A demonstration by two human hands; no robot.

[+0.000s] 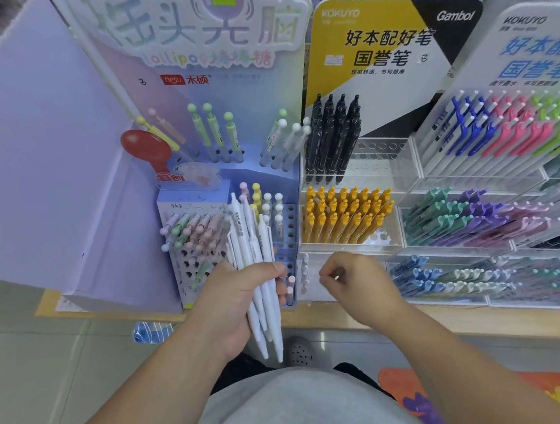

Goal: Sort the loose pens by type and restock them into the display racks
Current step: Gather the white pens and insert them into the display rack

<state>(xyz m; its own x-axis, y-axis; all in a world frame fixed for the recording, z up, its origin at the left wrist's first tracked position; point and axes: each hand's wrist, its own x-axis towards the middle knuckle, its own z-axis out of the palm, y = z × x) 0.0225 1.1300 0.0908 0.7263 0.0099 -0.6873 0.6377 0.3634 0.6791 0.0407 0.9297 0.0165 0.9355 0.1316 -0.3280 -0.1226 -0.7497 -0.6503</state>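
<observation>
White pens, one bundle, gripped in our left hand; right hand curled, contents unclear; we seat each singly among its kind.

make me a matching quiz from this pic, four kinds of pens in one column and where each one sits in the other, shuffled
Column 1
1. white pens
2. black pens
3. yellow pens
4. green ball-top pens

Column 2
a. back row of the pastel lollipop stand
b. gripped in the left hand
c. clear tier just in front of the black pens
d. clear tier right under the yellow and black sign

Pairs: 1-b, 2-d, 3-c, 4-a
</observation>
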